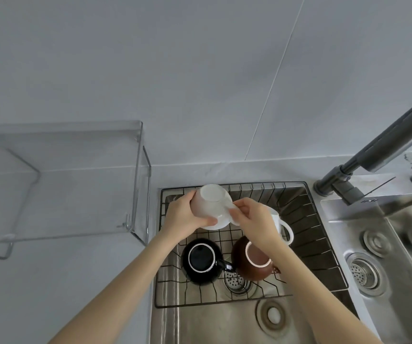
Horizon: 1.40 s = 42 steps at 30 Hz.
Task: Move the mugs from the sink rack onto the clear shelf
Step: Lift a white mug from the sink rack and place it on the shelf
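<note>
1. Mugs are the job, and the clear shelf (pixel 63 180) waits to the left of the sink rack (pixel 299 219). The shelf looks like see-through plastic with thin metal legs, and nothing sits on it yet.
2. The left hand (pixel 185 214) is wrapped around the round side of a white mug (pixel 209 204), just above the back left part of the rack. The mug is upside down, so its flat bottom faces up. It looks smooth and shiny.
3. The right hand (pixel 252 219) pinches the mug's handle, which sticks out to the right, away from the shelf. The left hand is the one nearer the shelf, so I think the mug must travel left, and it should be flipped over on the way.
4. A black mug (pixel 202 261) sits upside down on the front left of the rack, its handle pointing right.
5. A brown mug (pixel 254 261) lies next to it, also upside down.
6. Another white mug (pixel 283 227) hides partly behind the right hand, at the back of the rack.
7. The rack is thin black wire over a shiny metal sink.
</note>
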### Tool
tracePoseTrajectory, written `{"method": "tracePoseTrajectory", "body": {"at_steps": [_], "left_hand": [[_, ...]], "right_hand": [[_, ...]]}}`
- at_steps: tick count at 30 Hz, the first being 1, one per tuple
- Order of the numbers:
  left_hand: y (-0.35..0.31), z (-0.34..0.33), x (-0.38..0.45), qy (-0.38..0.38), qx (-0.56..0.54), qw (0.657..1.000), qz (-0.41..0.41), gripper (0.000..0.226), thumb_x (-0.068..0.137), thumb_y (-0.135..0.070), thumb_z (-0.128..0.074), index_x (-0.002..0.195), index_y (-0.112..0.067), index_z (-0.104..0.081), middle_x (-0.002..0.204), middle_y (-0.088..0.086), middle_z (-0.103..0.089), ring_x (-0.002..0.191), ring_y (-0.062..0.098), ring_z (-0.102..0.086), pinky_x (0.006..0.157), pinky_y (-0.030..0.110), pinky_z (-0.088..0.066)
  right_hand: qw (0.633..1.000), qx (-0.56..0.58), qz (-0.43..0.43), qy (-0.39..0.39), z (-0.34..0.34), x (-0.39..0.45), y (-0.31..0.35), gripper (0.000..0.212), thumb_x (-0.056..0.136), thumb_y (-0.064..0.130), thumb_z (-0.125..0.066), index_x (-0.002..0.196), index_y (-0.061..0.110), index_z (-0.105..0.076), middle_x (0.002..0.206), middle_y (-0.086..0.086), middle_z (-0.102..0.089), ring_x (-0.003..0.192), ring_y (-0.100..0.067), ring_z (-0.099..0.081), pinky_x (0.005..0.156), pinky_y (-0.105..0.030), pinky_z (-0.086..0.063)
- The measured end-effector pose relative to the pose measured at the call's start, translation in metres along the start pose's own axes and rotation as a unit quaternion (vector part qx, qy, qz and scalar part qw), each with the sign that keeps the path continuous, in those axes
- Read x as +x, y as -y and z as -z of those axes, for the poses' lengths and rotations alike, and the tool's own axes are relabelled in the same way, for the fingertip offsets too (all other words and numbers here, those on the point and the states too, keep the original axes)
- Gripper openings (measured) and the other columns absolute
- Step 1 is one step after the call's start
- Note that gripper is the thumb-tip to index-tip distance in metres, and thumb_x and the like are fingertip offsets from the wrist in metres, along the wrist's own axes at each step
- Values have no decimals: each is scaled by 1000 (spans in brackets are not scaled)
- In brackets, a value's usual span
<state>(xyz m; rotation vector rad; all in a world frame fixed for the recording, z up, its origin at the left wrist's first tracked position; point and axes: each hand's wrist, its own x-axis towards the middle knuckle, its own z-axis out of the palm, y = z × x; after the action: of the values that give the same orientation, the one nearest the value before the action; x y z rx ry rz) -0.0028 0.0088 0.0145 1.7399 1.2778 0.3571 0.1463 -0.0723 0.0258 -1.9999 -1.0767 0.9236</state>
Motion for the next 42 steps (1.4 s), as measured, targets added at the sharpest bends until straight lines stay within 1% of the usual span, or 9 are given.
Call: {"method": "tracePoseTrajectory", "body": {"at_steps": [2, 6, 10, 17, 22, 29, 33, 39, 42], "left_hand": [[-16, 12, -8, -15, 7, 999, -28, 73, 49, -34, -85, 114, -15, -54, 105, 1, -65, 97, 21, -59, 82, 36, -50], [-49, 41, -28, -57, 10, 995, -79, 78, 51, -34, -85, 120, -16, -52, 112, 1, -63, 101, 21, -58, 87, 38, -50], [-80, 80, -52, -106, 9, 987, -124, 78, 51, -33, -85, 121, -18, -52, 108, -3, -61, 99, 18, -56, 85, 29, -47], [-87, 157, -94, -195, -31, 966, -165, 71, 41, -39, -81, 104, -16, -59, 101, 3, -66, 96, 25, -60, 87, 41, -51], [-62, 211, -116, -260, -48, 953, -151, 80, 41, -38, -85, 113, -19, -57, 105, -5, -61, 100, 16, -59, 87, 28, -48], [-22, 281, -128, -310, -57, 941, -123, 76, 39, -40, -82, 108, -20, -58, 106, -1, -64, 99, 17, -60, 87, 32, -50], [5, 310, -119, -312, -51, 944, -92, 78, 32, -48, -78, 104, -21, -59, 101, -2, -65, 97, 21, -61, 87, 41, -51], [49, 327, -89, -315, -56, 946, -49, 83, 34, -44, -80, 109, -17, -57, 104, 0, -63, 100, 22, -59, 89, 40, -50], [72, 326, -71, -331, -66, 941, -27, 80, 43, -34, -86, 114, -16, -56, 110, 1, -63, 103, 22, -58, 89, 38, -49]], "right_hand": [[999, 5, 27, -22, 11, -6, 18, 20, 86, 22, -57, 98, 8, -64, 81, -6, -71, 78, -20, -65, 69, -21, -49], [996, 26, 77, -47, 29, -23, 55, 17, 85, 22, -59, 95, 9, -65, 83, -10, -74, 78, -24, -67, 73, -34, -51], [989, 41, 130, -61, 41, -43, 98, 13, 85, 21, -58, 93, 13, -65, 81, -9, -73, 70, -20, -62, 58, -16, -44], [972, 47, 224, -48, 25, -68, 179, 11, 84, 21, -59, 88, 13, -66, 82, -11, -73, 80, -28, -66, 72, -35, -51], [961, 26, 274, -15, -15, -72, 230, 11, 84, 22, -60, 86, 13, -65, 80, -10, -72, 79, -28, -65, 75, -40, -52], [952, 23, 305, 34, -84, -59, 283, 10, 84, 21, -60, 86, 13, -66, 78, -8, -71, 78, -26, -65, 72, -34, -51], [954, 29, 294, 54, -125, -42, 295, 10, 84, 21, -60, 86, 13, -66, 73, -4, -68, 69, -18, -60, 58, -10, -43], [957, 25, 269, 102, -174, -5, 297, 5, 84, 19, -59, 80, 17, -61, 66, 7, -64, 64, -9, -57, 54, -5, -41], [960, 14, 253, 123, -193, 17, 297, 5, 84, 17, -59, 83, 14, -63, 65, 4, -63, 62, -9, -56, 58, -12, -42]]}}
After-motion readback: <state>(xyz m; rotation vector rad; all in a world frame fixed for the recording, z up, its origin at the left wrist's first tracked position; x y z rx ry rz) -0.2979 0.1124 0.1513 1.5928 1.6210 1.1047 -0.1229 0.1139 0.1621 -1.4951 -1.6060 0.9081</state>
